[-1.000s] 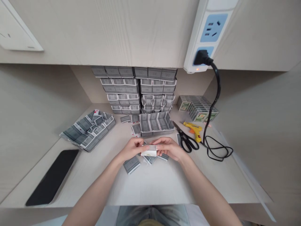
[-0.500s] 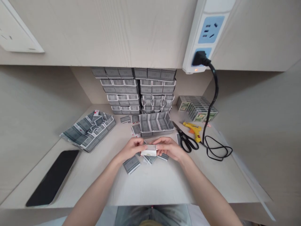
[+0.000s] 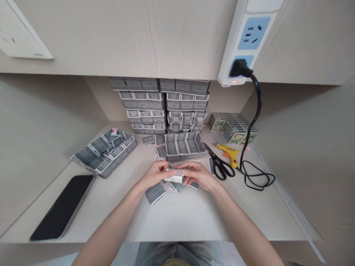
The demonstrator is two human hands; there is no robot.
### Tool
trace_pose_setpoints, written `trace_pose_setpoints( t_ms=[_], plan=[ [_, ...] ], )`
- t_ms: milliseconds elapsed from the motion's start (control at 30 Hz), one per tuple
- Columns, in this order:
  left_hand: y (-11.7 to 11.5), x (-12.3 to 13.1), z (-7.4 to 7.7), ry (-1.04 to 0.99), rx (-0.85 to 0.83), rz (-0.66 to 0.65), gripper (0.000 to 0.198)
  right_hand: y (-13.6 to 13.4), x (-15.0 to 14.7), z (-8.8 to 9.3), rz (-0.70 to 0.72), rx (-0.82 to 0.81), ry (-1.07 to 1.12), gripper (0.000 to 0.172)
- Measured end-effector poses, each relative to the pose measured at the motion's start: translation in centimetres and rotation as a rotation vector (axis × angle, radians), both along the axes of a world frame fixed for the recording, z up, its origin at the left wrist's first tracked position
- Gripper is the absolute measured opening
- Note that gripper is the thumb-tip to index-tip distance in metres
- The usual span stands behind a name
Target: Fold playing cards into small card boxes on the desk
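Between my two hands is a small folded playing card (image 3: 174, 178), its white side and edge towards me. My left hand (image 3: 155, 175) is closed on its left end, the thumb lying along the top. On the right end, the fingers and thumb of my right hand (image 3: 200, 175) pinch it. Just below my hands lie grey-patterned folded cards (image 3: 155, 193), partly covered by my fingers. Right behind my hands stands an open box made of folded cards (image 3: 184, 145), its inside visible.
Card-built boxes (image 3: 144, 101) are stacked at the back. A card tray (image 3: 111, 162) with loose pieces and a black phone (image 3: 63, 207) lie left. Scissors (image 3: 220, 166), a yellow glue gun (image 3: 229, 152) with cord, and a card-built block (image 3: 235, 127) are right. A power strip (image 3: 246, 40) hangs above.
The folded card has tilted and shifted slightly left in my hands. My left thumb has slid further across its top. The whole view has shifted a little.
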State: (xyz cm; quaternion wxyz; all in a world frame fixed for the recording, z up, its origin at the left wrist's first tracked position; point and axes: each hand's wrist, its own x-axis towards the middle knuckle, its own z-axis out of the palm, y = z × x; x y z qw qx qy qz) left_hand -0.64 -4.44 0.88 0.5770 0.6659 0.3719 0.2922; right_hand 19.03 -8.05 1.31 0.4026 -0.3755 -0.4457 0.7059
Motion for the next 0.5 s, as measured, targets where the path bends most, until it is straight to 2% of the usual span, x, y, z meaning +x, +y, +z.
trace_pose_setpoints(
  t_ms=[200, 500],
  plan=[
    [-0.01, -0.06, 0.18, 0.035, 0.075, -0.009, 0.044, -0.03, -0.2, -0.08, -0.047, 0.059, -0.027, 0.035],
    [-0.27, -0.04, 0.54, -0.013, 0.028, -0.047, 0.044, -0.07, -0.22, 0.33, -0.091, 0.177, 0.003, 0.027]
  ],
)
